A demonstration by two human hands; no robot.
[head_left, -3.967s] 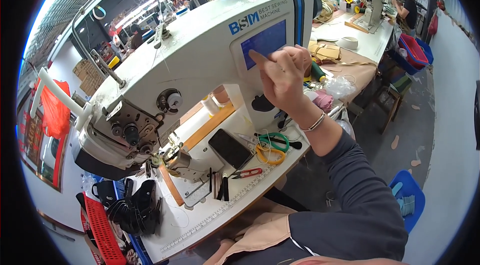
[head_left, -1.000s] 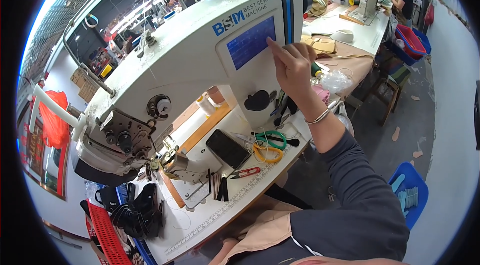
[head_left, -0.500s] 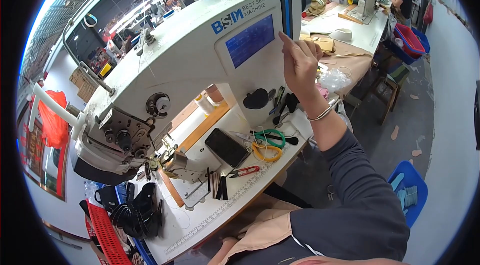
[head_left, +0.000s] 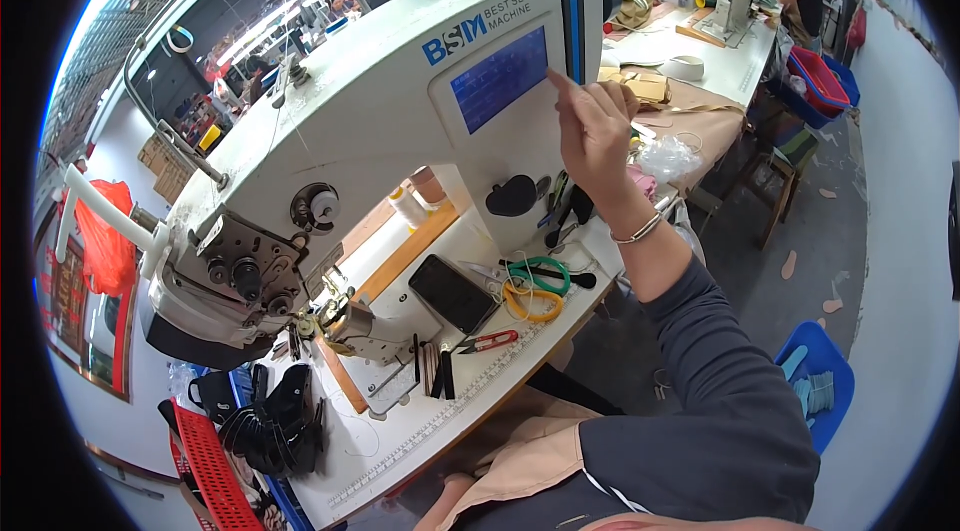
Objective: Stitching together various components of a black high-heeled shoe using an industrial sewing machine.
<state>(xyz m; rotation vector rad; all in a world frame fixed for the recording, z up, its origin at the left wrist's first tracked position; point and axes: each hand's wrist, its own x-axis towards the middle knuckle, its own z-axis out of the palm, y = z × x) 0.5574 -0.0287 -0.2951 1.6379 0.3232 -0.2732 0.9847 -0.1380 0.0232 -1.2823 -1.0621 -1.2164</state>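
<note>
My right hand (head_left: pixel 597 131) is raised in front of the white sewing machine (head_left: pixel 380 81), its index finger stretched out and the other fingers curled, holding nothing. That fingertip is at the right edge of the blue control screen (head_left: pixel 500 79); whether it touches cannot be told. Low in the picture, a small part of my left hand (head_left: pixel 452 493) shows beside the tan apron (head_left: pixel 535 456), its fingers hidden. On the machine table lie a black phone (head_left: pixel 453 294), red-handled thread snips (head_left: pixel 489 342), and scissors with green and yellow handles (head_left: pixel 535 303).
Black shoe uppers (head_left: pixel 280 426) lie at the table's left end, beside a red basket (head_left: pixel 212 466). A blue bin (head_left: pixel 818 381) stands on the floor at right. Behind are a brown-covered table (head_left: pixel 700 116), a wooden stool (head_left: pixel 775 181) and a person (head_left: pixel 800 1) at another machine.
My right hand has moved slightly left and down, bringing its index fingertip from beside the screen to its right edge. The things on the table have stayed put.
</note>
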